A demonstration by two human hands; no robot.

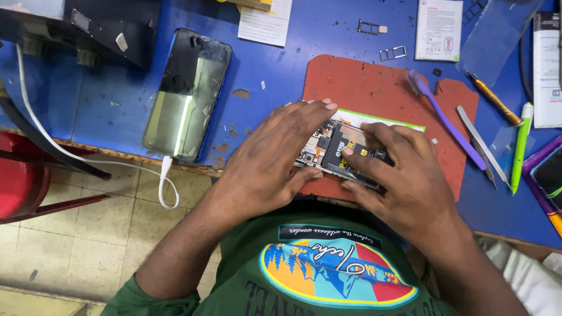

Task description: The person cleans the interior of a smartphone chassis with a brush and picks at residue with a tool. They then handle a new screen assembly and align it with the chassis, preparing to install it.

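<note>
An opened phone [336,149] with its circuit board and black parts exposed lies on a red work mat [374,88] near the table's front edge. My left hand [275,161] lies flat over the phone's left end, fingers spread. Over the phone's right side, my right hand [398,169] presses its fingertips on the black cover and grips the near edge with the thumb. Most of the phone is hidden under both hands.
A second phone [187,93] with a dark screen lies on the blue table [117,99], a white cable [167,181] plugged in. A purple brush [445,120], metal tweezers [480,143], a screwdriver [494,99], a green pen [520,146], SIM trays [392,54] and leaflets surround the mat.
</note>
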